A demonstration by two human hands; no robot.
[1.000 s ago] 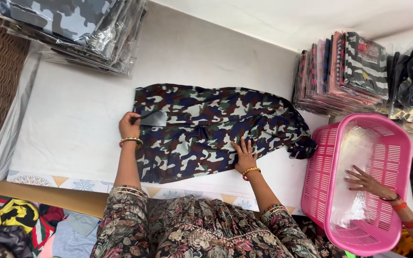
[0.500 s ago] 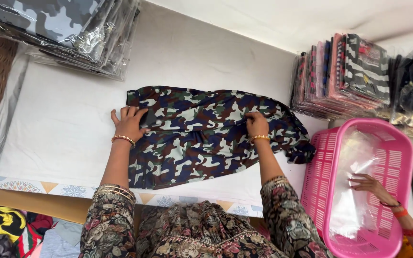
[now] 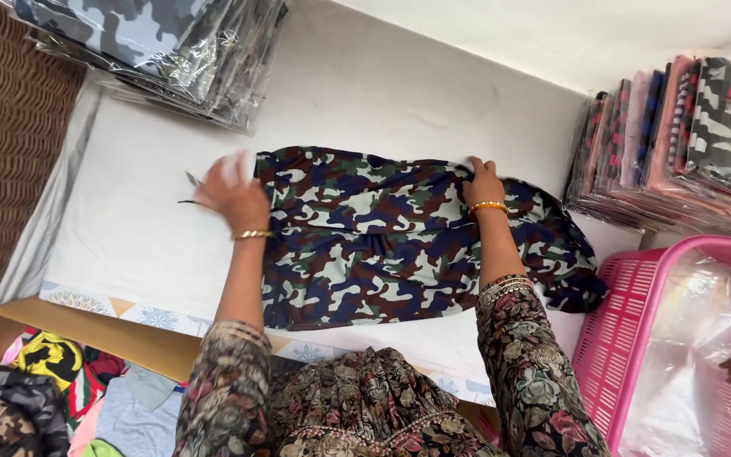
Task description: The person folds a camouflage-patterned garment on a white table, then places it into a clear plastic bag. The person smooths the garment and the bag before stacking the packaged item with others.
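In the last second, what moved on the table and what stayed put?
Both hands moved up the camouflage garment: the right hand now grips its far edge, the left hand has lifted off near the left edge, blurred. The garment stays flat; the pink basket is unmoved.

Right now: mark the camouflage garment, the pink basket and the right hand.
camouflage garment (image 3: 382, 245), head view, middle of the spread cloth.
pink basket (image 3: 636, 296), head view, slatted left wall.
right hand (image 3: 482, 179), head view, back of the hand, at the garment's top edge.

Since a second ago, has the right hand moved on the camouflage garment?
Yes. The right hand has gone from the camouflage garment's near edge to its far edge, toward the wall.
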